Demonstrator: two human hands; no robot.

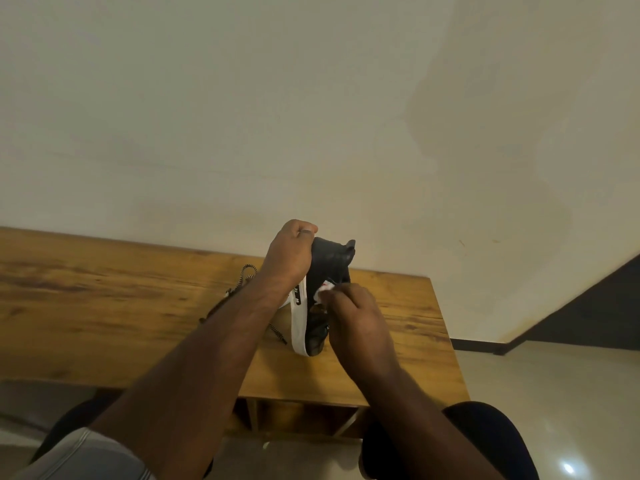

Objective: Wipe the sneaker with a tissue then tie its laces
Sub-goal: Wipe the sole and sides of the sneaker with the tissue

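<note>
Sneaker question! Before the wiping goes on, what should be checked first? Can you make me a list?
1. Black sneaker with white sole held steady: ok, the left hand grips its raised end, its lower end toward the wooden table.
2. White tissue in hand: ok, the right hand pinches it against the sneaker's side.
3. Black-and-white laces out of the way: ok, they hang loose to the left, untied.
4. Sneaker clean enough to stop wiping: cannot tell, the hands hide much of it.
5. Tissue still clean: cannot tell, only a small bit shows.
</note>
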